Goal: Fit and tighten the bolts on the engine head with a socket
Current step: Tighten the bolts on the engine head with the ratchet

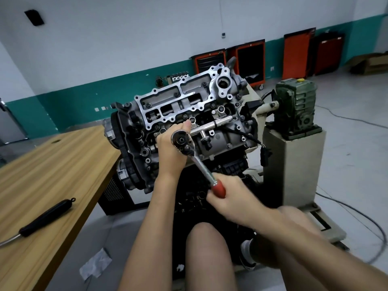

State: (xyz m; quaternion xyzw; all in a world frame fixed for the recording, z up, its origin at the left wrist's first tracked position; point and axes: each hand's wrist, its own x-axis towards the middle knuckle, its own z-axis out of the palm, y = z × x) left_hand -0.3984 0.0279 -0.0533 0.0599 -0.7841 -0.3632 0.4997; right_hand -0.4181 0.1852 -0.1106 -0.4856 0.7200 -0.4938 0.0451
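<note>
Chrome ratchet wrench with red grip runs 11-to-5 off grey aluminium engine head. Left hand cupped around ratchet head; right hand clenched on grip at 5. Swing pivots at the left hand.

You have a single wide-angle view from your head, tilted forward and down, close over your left hand and right hand at the engine head. The wooden table runs along its left edge; the far wall bends.
</note>
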